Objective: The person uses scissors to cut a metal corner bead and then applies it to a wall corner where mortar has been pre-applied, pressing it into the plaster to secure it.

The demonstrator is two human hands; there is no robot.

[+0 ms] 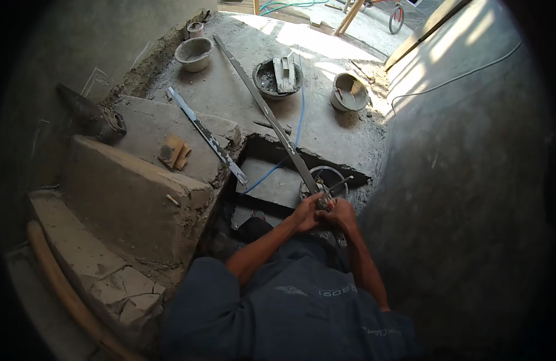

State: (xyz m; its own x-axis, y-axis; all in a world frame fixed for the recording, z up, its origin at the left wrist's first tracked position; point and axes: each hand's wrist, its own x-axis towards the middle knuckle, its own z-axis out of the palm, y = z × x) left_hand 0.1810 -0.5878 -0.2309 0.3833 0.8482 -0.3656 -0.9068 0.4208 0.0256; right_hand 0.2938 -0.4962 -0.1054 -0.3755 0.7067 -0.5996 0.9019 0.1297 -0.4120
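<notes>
Both hands meet low in the middle of the head view, at the near end of a long, narrow, mortar-smeared straightedge bar. The bar slants from the far left of the slab down to them. My left hand is closed around its near end. Beside it my right hand is closed, fingers pressed together against the bar; whatever small thing they pinch is hidden. Just beyond the hands stands a round bucket with a stick-like handle over its rim, partly covered by the bar.
A shorter metal bar lies on the left ledge, near brownish blocks. Farther off stand a grey bucket, a basin with a wooden float and another bucket. A blue hose crosses the broken slab edge above a recess.
</notes>
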